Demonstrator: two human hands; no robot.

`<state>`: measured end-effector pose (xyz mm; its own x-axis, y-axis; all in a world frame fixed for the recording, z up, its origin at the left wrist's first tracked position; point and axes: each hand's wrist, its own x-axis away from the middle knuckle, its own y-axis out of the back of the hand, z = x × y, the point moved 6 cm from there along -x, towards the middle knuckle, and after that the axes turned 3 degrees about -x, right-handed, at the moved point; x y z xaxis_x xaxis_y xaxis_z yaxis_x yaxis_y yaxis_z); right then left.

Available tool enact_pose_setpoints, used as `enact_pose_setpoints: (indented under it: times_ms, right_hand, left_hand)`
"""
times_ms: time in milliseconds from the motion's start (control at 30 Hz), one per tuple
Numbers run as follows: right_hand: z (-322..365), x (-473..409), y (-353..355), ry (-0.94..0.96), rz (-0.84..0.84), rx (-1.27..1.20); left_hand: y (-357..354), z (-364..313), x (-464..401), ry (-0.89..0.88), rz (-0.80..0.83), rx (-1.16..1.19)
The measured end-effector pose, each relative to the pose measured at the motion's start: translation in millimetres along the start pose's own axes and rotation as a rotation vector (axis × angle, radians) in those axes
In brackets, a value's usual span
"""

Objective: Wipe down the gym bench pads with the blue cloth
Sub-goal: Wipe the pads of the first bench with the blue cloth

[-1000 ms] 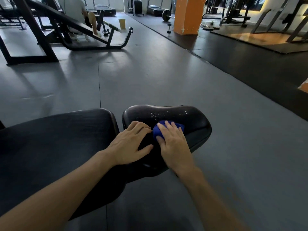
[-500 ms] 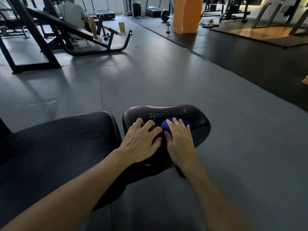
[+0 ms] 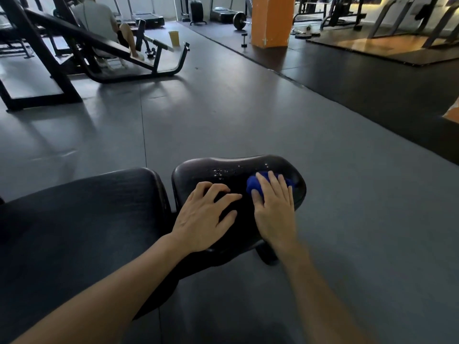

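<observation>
The small black seat pad (image 3: 223,165) of the gym bench sits in front of me, with water droplets on its far middle. The long black back pad (image 3: 82,219) lies to its left. My right hand (image 3: 274,209) lies flat on a bunched blue cloth (image 3: 253,184) and presses it onto the right part of the seat pad; most of the cloth is hidden under the fingers. My left hand (image 3: 203,214) rests on the left part of the same pad, fingers spread and slightly bent.
Grey rubber floor (image 3: 248,115) stretches around the bench. A black incline machine (image 3: 99,45) with a seated person stands at the far left, beside a yellow cup (image 3: 174,38). An orange pillar (image 3: 270,19), a barbell and a small dumbbell are at the back.
My right hand has slid the blue cloth rightward across the seat pad, from its middle toward its right end. The left hand has stayed in about the same spot on the pad.
</observation>
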<state>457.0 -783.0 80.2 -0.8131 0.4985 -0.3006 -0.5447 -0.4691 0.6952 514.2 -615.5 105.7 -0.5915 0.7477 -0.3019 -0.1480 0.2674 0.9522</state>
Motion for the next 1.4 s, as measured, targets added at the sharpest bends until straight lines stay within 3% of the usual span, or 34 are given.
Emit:
enact_pose_setpoints:
  times_ms: [133,400,700,900,1133,1300,1400]
  right_hand:
    - [-7,59,1,-0.046,-0.029,-0.113]
    - [-37,-65,19,-0.201,0.029,0.099]
    - [8,44,5,-0.045,0.083,0.012]
    - [-16,-51,10,-0.089,0.112,0.171]
    - [-40,-108,9,-0.17,0.137,0.168]
    - [-10,-107,5,-0.126,0.176,0.189]
    - [49,-80,-37,0.088,0.321,0.186]
  left_hand:
    - [-4,1,0,0.004,0.003,-0.008]
    - [1,-1,-1,0.011,0.045,0.016]
    - [0,-2,-1,-0.003,0.007,0.009]
    - [9,27,1,-0.064,0.085,0.18]
    - [17,69,24,0.047,0.093,0.106]
    - [15,70,27,0.065,0.072,0.156]
    - [13,72,26,0.078,0.082,0.178]
